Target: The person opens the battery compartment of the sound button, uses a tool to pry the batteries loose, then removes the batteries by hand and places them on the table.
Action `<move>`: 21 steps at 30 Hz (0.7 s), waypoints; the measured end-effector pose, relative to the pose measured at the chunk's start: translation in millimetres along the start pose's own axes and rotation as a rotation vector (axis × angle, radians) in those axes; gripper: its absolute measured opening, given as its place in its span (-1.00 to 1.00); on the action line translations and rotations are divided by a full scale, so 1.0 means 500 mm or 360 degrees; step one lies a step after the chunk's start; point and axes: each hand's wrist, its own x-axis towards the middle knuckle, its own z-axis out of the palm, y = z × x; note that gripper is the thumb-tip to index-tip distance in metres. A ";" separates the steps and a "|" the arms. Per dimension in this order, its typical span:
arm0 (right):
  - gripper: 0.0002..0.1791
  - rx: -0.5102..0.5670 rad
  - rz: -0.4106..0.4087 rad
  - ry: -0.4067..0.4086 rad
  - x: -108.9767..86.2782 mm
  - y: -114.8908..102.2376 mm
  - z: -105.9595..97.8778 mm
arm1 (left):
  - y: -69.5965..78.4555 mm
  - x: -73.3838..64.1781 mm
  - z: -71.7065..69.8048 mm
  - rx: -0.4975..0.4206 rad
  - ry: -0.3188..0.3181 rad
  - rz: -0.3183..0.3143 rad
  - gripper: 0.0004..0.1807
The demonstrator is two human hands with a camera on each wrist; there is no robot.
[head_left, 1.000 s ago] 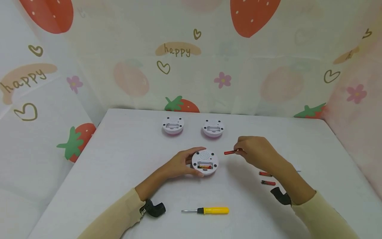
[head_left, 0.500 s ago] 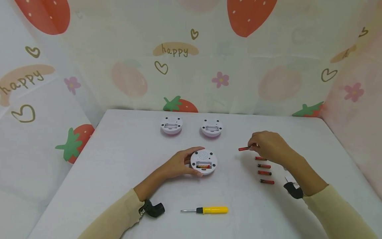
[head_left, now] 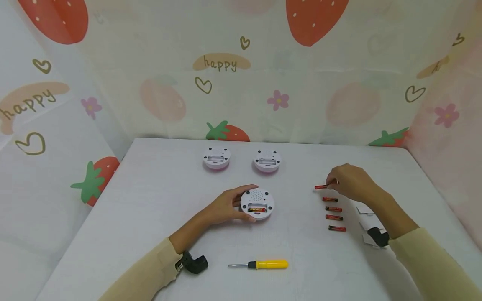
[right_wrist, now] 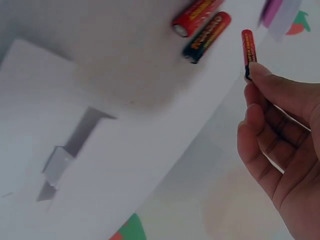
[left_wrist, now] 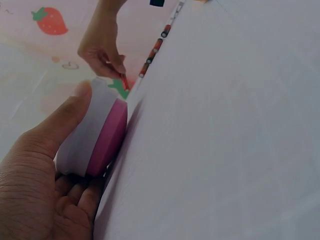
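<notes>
My left hand (head_left: 224, 207) grips the side of a round white device (head_left: 257, 196) with a pink other side (left_wrist: 109, 137). In its battery compartment one red battery (head_left: 257, 210) lies along the lower side, and the space above it shows bare. To the right, my right hand (head_left: 350, 182) pinches another red battery (head_left: 320, 187) by its dark end, between thumb and fingers; the right wrist view shows this battery (right_wrist: 248, 47) clearly. Below that hand, several loose red batteries (head_left: 333, 209) lie in a column on the table.
Two similar round devices, one on the left (head_left: 216, 159) and one on the right (head_left: 267, 161), stand at the back with bare battery compartments. A yellow-handled screwdriver (head_left: 271, 264) lies in front. White flat pieces (head_left: 370, 221) lie partly under the right forearm.
My right hand has moved right, away from the held device, with the battery still pinched. The loose batteries and white pieces have come into fuller view. The left hand keeps its grip.
</notes>
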 end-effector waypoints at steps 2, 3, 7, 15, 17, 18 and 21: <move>-0.91 0.0005 0.0017 -0.0023 0.002 0.007 0.004 | 0.000 0.000 0.000 -0.0006 0.0002 0.0000 0.00; -0.91 0.0006 0.0027 -0.0036 0.003 0.011 0.006 | 0.000 -0.001 0.000 -0.0011 0.0001 0.0002 0.00; -0.91 0.0016 0.0038 -0.0076 0.004 0.021 0.012 | 0.000 0.000 0.000 -0.0019 -0.0001 0.0008 0.00; -0.92 0.0016 0.0056 -0.0156 0.009 0.033 0.019 | 0.000 0.000 0.000 0.0012 0.0009 -0.0001 -0.01; -0.93 0.0015 0.0061 -0.0178 0.010 0.036 0.020 | 0.000 0.000 0.001 0.0009 0.0006 0.0002 -0.01; -0.93 0.0018 0.0065 -0.0185 0.011 0.036 0.021 | -0.001 -0.001 0.001 0.0003 0.0004 0.0004 -0.01; -0.93 0.0017 0.0055 -0.0193 0.012 0.040 0.023 | -0.003 0.000 0.001 -0.0006 0.0003 0.0005 -0.01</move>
